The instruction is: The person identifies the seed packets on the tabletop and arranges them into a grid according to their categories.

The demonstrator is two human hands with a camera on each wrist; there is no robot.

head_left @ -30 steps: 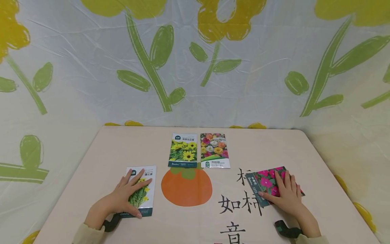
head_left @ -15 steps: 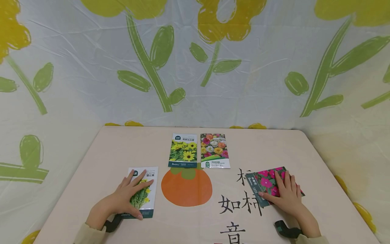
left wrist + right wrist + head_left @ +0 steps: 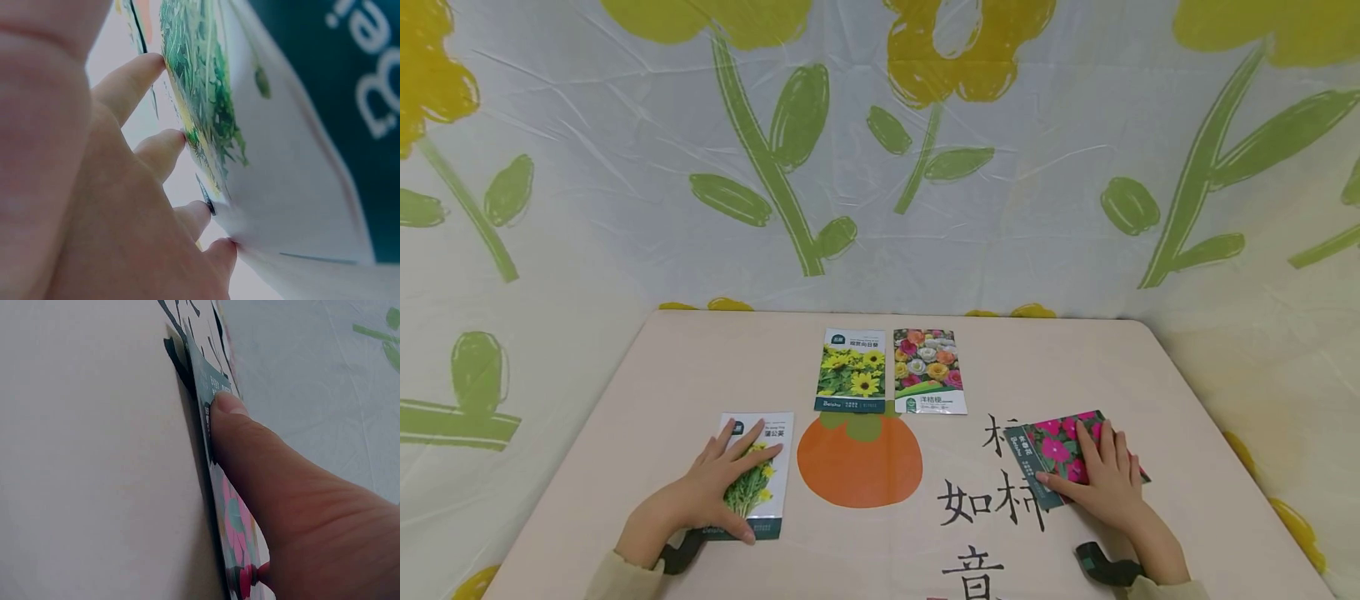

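Observation:
With fingers spread, my left hand point(image 3: 707, 492) rests on a white seed packet point(image 3: 780, 479) that has yellow dandelion-like flowers and a dark green band at its bottom. In the left wrist view the fingertips press on the face of this packet point(image 3: 294, 181). My right hand point(image 3: 1108, 492) lies flat on a pink-flower seed packet point(image 3: 1055, 448), which is turned at a slant on the table. The right wrist view shows the thumb point(image 3: 234, 425) on the green end of that packet point(image 3: 234, 506). The palms hide parts of both packets.
Side by side near the back of the table point(image 3: 722, 358) lie a yellow sunflower seed packet point(image 3: 852, 371) and a packet with multicoloured blooms point(image 3: 928, 367). A printed orange persimmon point(image 3: 860, 462) and black characters mark the tabletop. A flower-patterned cloth point(image 3: 1000, 233) stands behind.
My left hand has slid the dandelion packet slightly to the right and a little nearer. The right hand and its packet have stayed in place.

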